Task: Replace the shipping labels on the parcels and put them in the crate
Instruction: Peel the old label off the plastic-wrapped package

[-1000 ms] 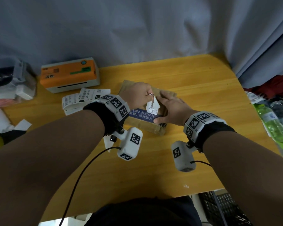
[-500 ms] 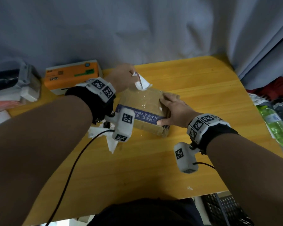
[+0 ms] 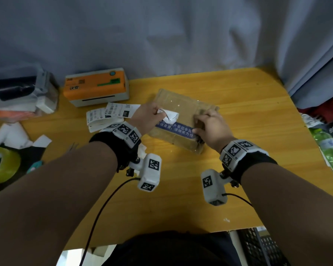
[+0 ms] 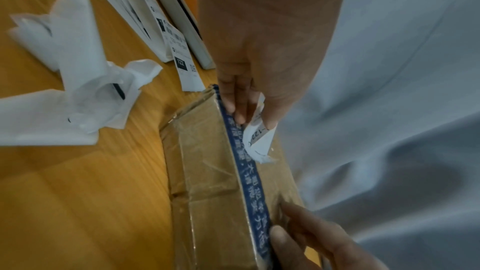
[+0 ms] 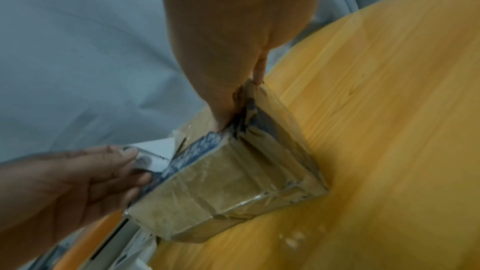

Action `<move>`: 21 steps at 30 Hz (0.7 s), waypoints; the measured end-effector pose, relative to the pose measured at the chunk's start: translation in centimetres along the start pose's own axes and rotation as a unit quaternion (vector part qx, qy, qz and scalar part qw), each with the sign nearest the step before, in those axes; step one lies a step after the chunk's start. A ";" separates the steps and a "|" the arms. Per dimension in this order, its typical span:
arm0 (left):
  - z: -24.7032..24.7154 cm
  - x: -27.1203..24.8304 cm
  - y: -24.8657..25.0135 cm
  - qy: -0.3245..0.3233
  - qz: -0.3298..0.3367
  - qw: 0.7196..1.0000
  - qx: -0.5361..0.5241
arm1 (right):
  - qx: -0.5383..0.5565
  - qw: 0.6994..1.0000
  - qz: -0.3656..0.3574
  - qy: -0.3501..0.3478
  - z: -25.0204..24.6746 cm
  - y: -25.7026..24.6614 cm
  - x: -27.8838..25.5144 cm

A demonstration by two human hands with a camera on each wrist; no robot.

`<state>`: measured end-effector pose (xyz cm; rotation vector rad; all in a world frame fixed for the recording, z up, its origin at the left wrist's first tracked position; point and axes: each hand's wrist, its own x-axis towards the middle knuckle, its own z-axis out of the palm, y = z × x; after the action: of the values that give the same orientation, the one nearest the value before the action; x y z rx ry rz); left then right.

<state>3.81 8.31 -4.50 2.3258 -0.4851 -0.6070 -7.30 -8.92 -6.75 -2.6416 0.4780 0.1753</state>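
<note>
Two hands at work on one parcel [image 3: 183, 120], mid-table, just past the centre toward twelve o'clock. Left hand [image 3: 148, 117] at the parcel's nine o'clock end, fingers curled, pinching a torn scrap of old label [image 3: 170, 116] that lifts off the top face beside the blue printed tape [image 3: 178, 129]. Right hand [image 3: 211, 125] at the three o'clock end, fingers spread and pressing down on the top, thumb against the near edge, holding nothing.

Likely handling: a stiff cardboard box wrapped in glossy clear tape, so slick under the palm and probably light enough to slide unless pinned; corners look crushed and soft. Best hold judged to be across the short ends, or flat pressure from above while peeling. Thin label paper, tearing in shreds rather than coming away whole, so a low pull close to the surface seems wise.

Readable: white Chinese characters along the blue tape, too blurred to give in full; digits like "122" on the scrap.

Further out, at ten o'clock, fresh printed labels [image 3: 112, 114], one with "122" in a black box, lying before an orange-topped label printer [image 3: 96, 86]. White backing scraps [image 3: 17, 136] and a yellow-green tape roll [image 3: 2, 166] at nine o'clock. Black crate [image 3: 261, 246] below the table's [image 3: 181, 198] near edge at five o'clock.
</note>
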 end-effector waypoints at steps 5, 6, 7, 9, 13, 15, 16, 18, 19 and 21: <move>0.4 -0.1 0.6 0.001 0.013 1.000 0.001 | 0.009 1.000 0.023 0.017 -0.1 -0.3 0.9; 0.7 0.0 0.8 0.001 0.019 1.000 0.006 | 0.008 1.000 0.026 0.014 0.0 -0.4 1.0; 0.9 0.1 1.1 0.004 0.024 1.000 0.009 | 0.006 0.999 0.029 0.012 0.0 -0.3 1.1; 1.2 0.4 1.4 0.013 0.029 0.999 0.002 | -0.005 0.999 0.030 0.011 0.1 -0.3 1.2; 1.5 0.9 1.1 0.035 0.017 0.999 -0.010 | -0.012 1.000 0.023 0.011 0.2 -0.2 1.2; 1.5 1.0 0.9 0.038 0.008 0.999 -0.023 | -0.008 1.000 0.024 0.001 0.0 -0.1 1.2; 1.4 1.0 0.9 0.038 0.011 0.999 -0.021 | -0.008 1.000 0.024 -0.004 -0.1 -0.1 1.2; 1.4 1.0 1.0 0.037 0.023 0.999 -0.016 | -0.001 1.000 0.026 -0.010 -0.2 -0.1 1.0; 1.3 0.9 1.1 0.034 0.027 0.999 -0.014 | 0.008 1.000 0.027 -0.006 -0.1 0.0 0.9; 1.4 1.1 1.0 0.031 0.036 0.999 -0.016 | 0.034 0.999 0.025 -0.001 -0.1 0.0 0.5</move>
<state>3.78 6.38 -5.07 2.2787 -0.5238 -0.5027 -6.80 -9.17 -6.78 -2.5648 0.5407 0.1747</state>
